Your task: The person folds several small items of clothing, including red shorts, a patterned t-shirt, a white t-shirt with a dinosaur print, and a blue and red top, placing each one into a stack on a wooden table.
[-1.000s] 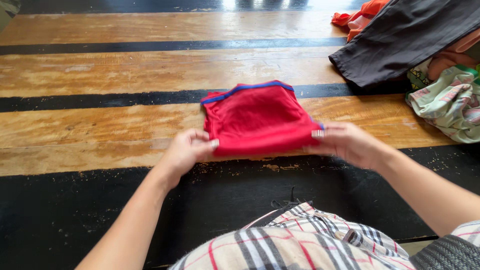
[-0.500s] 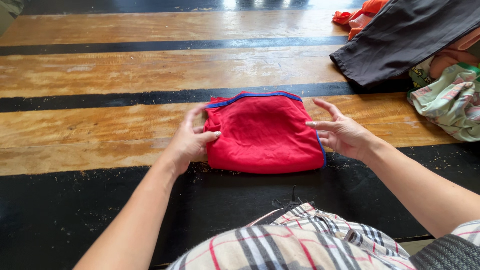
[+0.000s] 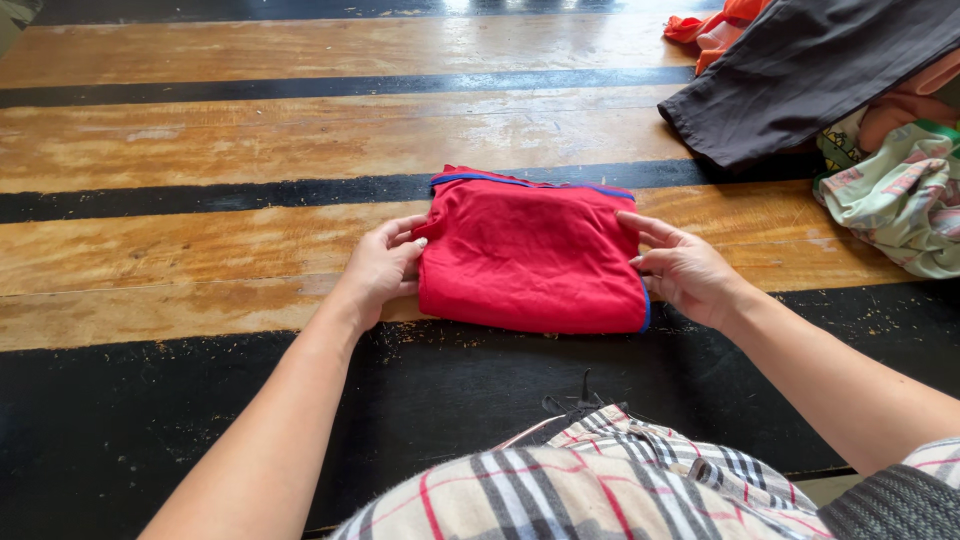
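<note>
Between the two hands, flat on the striped wooden floor (image 3: 200,140), lay the folded red garment (image 3: 530,260) with blue trim along its far edge and right side — its near edge just over a black stripe, the rest on a worn yellow plank. Flanked on its left edge by the left hand (image 3: 382,268), fingers loosely curled and touching the cloth, gripping nothing firmly. Bracketed on the right edge by the right hand (image 3: 683,268), fingers spread and mostly open, tips against the fabric. Sat squarely ahead of the plaid-clothed lap at the bottom of the view. Further off to the right, well apart from the red piece — a dark grey garment (image 3: 800,70), orange cloth (image 3: 720,25) and a pale green patterned cloth (image 3: 895,195), heaped together.
</note>
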